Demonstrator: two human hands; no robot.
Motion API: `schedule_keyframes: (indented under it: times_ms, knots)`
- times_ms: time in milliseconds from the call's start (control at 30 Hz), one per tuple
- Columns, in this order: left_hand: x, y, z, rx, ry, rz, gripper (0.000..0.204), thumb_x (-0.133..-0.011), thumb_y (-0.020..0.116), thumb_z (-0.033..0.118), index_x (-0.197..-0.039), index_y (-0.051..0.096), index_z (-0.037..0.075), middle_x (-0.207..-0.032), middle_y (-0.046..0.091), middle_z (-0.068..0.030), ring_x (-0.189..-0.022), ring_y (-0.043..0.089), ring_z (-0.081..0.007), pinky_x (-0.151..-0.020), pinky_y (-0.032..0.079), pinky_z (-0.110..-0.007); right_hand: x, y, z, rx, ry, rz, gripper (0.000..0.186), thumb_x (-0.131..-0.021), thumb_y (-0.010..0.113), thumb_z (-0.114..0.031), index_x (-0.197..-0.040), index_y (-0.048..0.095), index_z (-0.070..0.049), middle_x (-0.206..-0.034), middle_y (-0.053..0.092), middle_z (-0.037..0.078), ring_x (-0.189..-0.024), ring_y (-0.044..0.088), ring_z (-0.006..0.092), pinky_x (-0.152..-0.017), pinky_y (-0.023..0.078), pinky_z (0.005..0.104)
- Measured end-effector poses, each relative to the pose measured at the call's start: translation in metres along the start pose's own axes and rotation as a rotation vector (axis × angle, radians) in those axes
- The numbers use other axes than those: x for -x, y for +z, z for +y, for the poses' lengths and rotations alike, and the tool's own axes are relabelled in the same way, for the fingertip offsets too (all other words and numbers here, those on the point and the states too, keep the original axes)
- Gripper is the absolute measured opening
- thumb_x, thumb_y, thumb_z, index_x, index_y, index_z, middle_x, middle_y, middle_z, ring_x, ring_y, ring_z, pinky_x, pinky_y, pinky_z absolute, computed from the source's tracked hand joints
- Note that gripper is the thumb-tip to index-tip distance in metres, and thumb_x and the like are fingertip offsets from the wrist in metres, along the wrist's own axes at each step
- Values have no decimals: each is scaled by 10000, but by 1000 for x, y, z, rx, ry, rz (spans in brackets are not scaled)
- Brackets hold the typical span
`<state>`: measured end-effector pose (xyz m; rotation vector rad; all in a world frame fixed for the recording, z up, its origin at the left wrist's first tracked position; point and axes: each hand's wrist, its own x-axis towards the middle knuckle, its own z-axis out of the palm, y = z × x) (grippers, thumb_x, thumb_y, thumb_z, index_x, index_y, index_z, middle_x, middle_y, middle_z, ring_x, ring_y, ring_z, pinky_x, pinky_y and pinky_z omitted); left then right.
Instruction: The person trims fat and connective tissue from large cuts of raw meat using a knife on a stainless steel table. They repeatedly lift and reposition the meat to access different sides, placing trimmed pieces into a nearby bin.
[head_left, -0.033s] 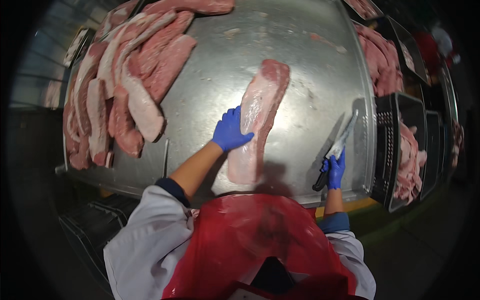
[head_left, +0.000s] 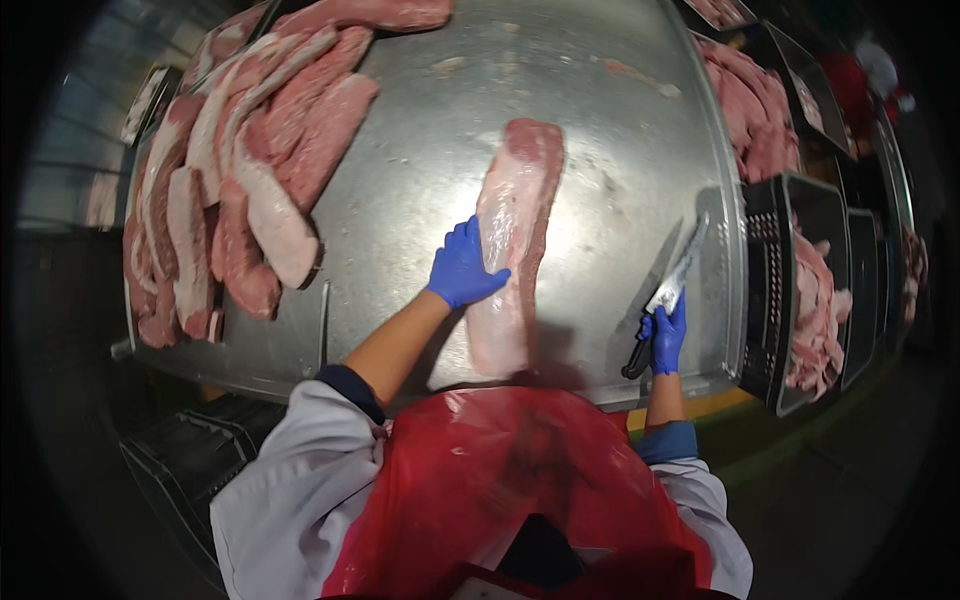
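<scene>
A long slab of raw meat (head_left: 513, 230), pale and fatty on top with a redder edge on its right side, lies lengthwise on the metal table (head_left: 420, 150) in front of me. My left hand (head_left: 463, 266), in a blue glove, grips its left edge with the thumb over the top. At the right, my right hand (head_left: 668, 335), gloved in blue too, is closed round the black handle of a knife (head_left: 680, 265). The blade points away from me, apart from the slab. Part of the handle is hidden by my fingers.
Several long meat strips (head_left: 255, 170) are heaped on the table's left side. Beyond the right edge stand a black crate (head_left: 765, 290) with meat trimmings (head_left: 818, 310) and a further load of meat (head_left: 750, 110). A dark crate (head_left: 190, 450) sits low at the left.
The slab has turned slightly, its far end shifting left and its near end right, with my left hand still on it. The knife in my right hand has barely moved.
</scene>
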<state>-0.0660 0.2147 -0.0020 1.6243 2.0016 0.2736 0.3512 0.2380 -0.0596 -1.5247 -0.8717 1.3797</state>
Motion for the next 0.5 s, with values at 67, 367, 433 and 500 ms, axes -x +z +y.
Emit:
schedule_keyframes:
  times_ms: [67,367,433,500]
  knots:
    - [-9,18,42,3,-85,17,1157,-709,777,496,-1520,195,-88,-1510,284,-345,-1366,361,-485,-1128,351,-536,-5,-12,-8,52,-7,-20,712,-979,500,22,-1607,227,-170,-838,604,87,-533,532,129,-447,476,277]
    - [-142,54,93,-156,120,308,1024,-781,637,443,-1572,190,-29,-1642,53,-302,-1531,40,-460,-1226,34,-578,-130,126,-115,531,-90,-567,798,-942,564,-176,-1614,164,-335,-718,659,117,-547,628,181,-531,542,349]
    - [-158,53,106,-209,54,302,1025,-778,640,450,-1585,191,6,-1658,47,-265,-1537,27,-446,-1225,19,-583,-177,162,-116,636,-197,-587,802,-918,585,-231,-1609,192,-331,-885,719,182,-663,698,254,-667,572,376]
    - [-169,57,105,-238,40,336,1015,-781,637,461,-1601,193,61,-1677,41,-217,-1545,2,-428,-1215,-7,-608,-218,194,-113,848,-394,-553,792,-911,592,-305,-1604,211,-329,-1089,721,244,-921,741,301,-863,561,418]
